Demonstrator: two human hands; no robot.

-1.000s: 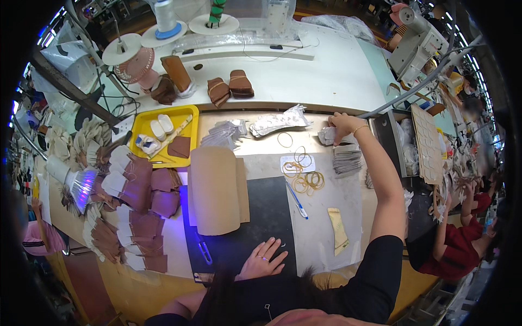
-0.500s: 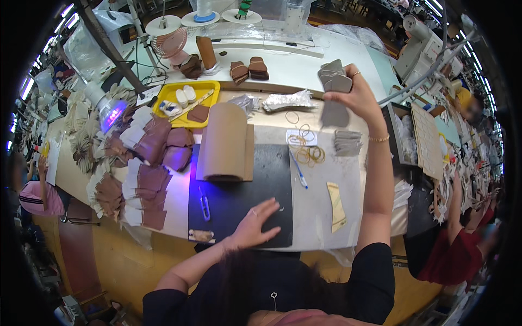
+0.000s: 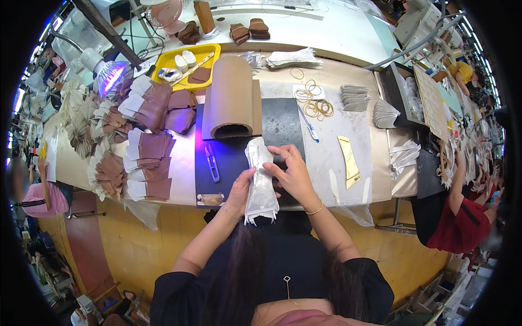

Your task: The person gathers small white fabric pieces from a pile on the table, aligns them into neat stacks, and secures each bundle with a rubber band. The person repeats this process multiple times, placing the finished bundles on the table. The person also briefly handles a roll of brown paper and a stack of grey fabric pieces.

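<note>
Close to my body, at the near edge of the black mat point(image 3: 280, 117), both hands hold a stack of whitish-grey shaped pieces point(image 3: 261, 182) with ragged lower ends. My left hand point(image 3: 238, 190) grips its left side, thumb on top. My right hand point(image 3: 292, 173) is on the right side, its thumb and fingers at the upper part; some fingertips are hidden beneath. A curved tan board form point(image 3: 231, 92) stands on the mat just beyond the stack. Thread snips point(image 3: 212, 163) lie left of my left hand, in the purple light of a lamp point(image 3: 111, 76).
Brown and white piece stacks point(image 3: 149, 149) crowd the left. A yellow tray point(image 3: 215, 51) sits behind them. To the right lie rubber bands point(image 3: 318, 108), a pen point(image 3: 310, 125), a yellow template point(image 3: 349, 163) and grey stacks point(image 3: 355, 98). A dark open box point(image 3: 399, 92) stands farther right.
My right hand has come back from the far right, where it held grey rounded pieces. Both hands now hold the whitish stack; my left hand was flat on the mat. The view has shifted.
</note>
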